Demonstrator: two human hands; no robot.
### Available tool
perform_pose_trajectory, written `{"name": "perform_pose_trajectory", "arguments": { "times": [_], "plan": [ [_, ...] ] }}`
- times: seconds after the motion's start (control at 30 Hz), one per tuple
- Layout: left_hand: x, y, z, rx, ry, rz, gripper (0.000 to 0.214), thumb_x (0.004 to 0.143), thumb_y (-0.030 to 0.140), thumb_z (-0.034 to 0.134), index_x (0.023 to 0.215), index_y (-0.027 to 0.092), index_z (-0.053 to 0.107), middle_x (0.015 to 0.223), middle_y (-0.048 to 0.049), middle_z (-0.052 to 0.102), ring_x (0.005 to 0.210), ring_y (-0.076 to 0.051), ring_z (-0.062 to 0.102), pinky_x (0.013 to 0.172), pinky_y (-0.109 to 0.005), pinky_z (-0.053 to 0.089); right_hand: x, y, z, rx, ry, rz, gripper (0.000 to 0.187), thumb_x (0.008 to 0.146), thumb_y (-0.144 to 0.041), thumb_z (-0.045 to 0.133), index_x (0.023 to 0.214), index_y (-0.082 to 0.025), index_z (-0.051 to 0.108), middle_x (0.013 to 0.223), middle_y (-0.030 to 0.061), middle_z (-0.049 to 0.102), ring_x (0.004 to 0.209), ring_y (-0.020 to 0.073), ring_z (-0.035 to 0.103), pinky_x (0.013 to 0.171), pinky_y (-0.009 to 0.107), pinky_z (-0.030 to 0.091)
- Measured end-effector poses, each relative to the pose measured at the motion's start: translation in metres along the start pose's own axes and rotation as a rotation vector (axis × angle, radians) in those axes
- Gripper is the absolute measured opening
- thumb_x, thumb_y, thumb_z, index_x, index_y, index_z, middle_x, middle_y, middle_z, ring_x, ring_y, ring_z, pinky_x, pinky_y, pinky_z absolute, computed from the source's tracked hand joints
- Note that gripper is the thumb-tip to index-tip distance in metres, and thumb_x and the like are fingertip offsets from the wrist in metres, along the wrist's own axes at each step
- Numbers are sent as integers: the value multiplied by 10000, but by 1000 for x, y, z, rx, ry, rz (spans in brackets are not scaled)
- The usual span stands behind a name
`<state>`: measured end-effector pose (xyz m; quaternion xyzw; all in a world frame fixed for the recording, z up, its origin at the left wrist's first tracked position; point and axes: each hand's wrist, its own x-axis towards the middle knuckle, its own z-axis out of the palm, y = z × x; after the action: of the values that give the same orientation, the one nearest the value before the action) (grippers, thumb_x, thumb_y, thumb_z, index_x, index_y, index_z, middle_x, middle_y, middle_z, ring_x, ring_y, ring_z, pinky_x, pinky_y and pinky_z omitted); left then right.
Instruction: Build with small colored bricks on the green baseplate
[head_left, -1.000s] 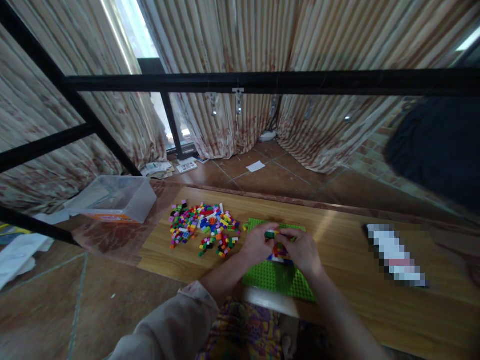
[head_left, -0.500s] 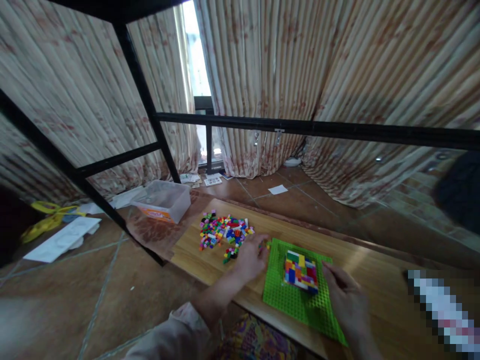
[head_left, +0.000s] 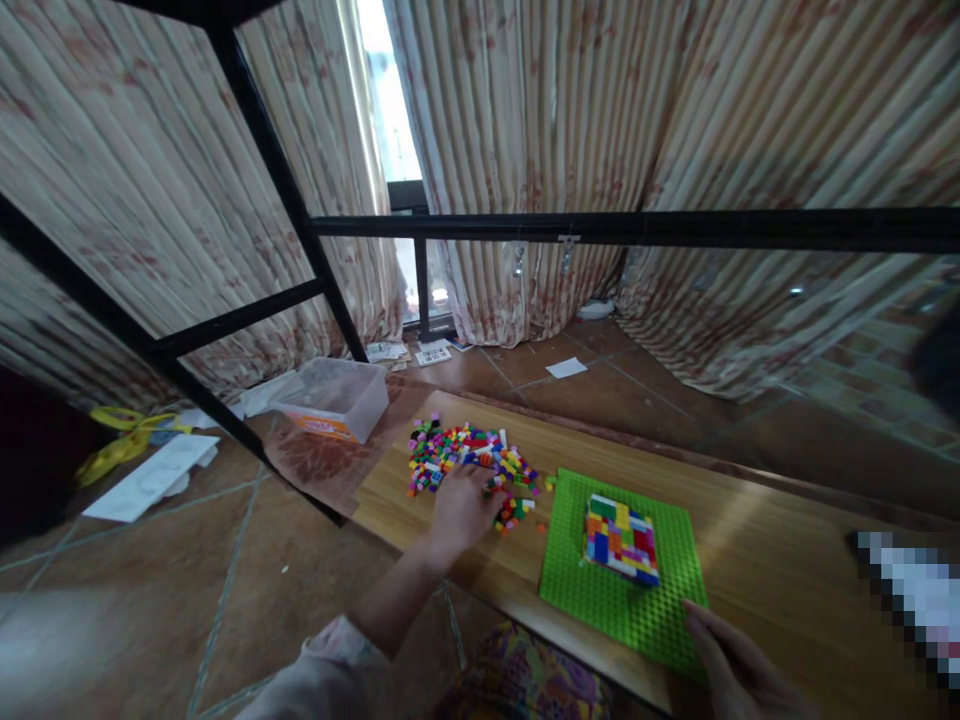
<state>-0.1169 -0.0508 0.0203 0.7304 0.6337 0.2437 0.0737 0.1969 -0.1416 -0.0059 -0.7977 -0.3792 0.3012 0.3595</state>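
Note:
My left hand [head_left: 465, 508] is over the near side of a pile of small coloured toy bricks [head_left: 439, 450], fingers apart and bent down among them. Whether a brick is between its fingertips is hidden. To its right lies a green studded baseplate [head_left: 574, 575]. A flat, multicoloured block of joined bricks [head_left: 621, 540] sits on it. My right hand [head_left: 739, 665] is at the baseplate's near right edge, fingers stretched forward and close together, with the tips touching or just over the edge. No brick shows in it.
The low wooden table [head_left: 757, 560] bears the bricks and baseplate. A clear plastic bin [head_left: 334, 400] stands beyond its left end. A black metal frame [head_left: 600, 228] crosses in front of striped curtains [head_left: 540, 120]. A blurred-out object [head_left: 911, 600] lies at the right.
My left hand has moved left from beside the baseplate into the brick pile, uncovering bricks there. My right hand has drawn back along the baseplate's right edge. The view has shifted slightly.

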Motion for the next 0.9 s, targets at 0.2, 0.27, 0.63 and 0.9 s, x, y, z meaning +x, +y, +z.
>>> {"name": "perform_pose_trajectory", "arguments": {
  "times": [0.2,0.27,0.63,0.9],
  "plan": [
    [8,14,11,177,-36,-75,246,823,251,562,1046,169,627,1016,-105,649,998,-258,568,924,-401,434,0,4,-4,43,-31,30,512,535,-614,632,873,-250,758,1027,64,728,1079,364,605,883,449,500],
    [9,13,12,204,-45,-64,228,837,204,517,1034,174,628,1009,-93,652,980,-242,574,921,-389,435,-2,2,-4,66,-24,43,530,536,-621,628,884,-241,753,1026,61,729,1092,358,597,913,452,486],
    [13,12,9,200,-46,-48,182,820,198,541,973,197,638,1027,-81,636,996,-232,559,909,-376,425,-8,-5,2,135,-41,-3,520,562,-610,652,885,-215,756,1007,66,734,1061,337,618,890,404,508],
    [16,21,2,-84,15,15,139,831,164,533,950,186,601,968,-69,636,937,-220,579,855,-371,449,-12,-8,8,223,-28,-13,463,573,-570,687,857,-210,753,977,73,739,1017,308,640,867,375,522]
  ]
}}
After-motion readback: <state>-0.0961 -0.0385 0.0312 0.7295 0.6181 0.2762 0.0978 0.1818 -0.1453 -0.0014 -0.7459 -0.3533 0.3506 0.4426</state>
